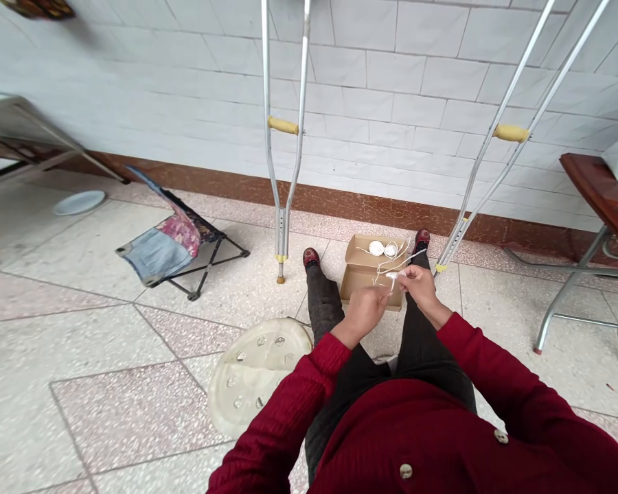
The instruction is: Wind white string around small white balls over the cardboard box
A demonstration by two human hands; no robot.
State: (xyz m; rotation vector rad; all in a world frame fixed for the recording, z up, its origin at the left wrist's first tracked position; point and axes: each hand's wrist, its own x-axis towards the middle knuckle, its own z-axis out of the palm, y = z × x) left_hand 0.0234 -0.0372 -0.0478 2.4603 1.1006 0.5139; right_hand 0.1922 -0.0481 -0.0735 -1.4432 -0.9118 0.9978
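Close together above an open cardboard box, my two hands are working on a small white piece of yarn work (392, 276). My right hand (417, 285) pinches it between thumb and fingertips. My left hand (364, 312) is closed just to its lower left, fingers pressed together on a white strand. Loose white yarn (385, 269) trails from the piece into the box (351, 287). Against the box's far side lie two white balls of yarn (376, 248). My fingers partly hide the piece, so its shape is unclear.
A crutch (281, 233) leans on the tiled wall at the left, and a second crutch (466, 219) at the right. A folding stool (157, 257), a round pale plastic lid-like disc (252, 367) and a brown table (597, 185) stand around. My legs flank the box.
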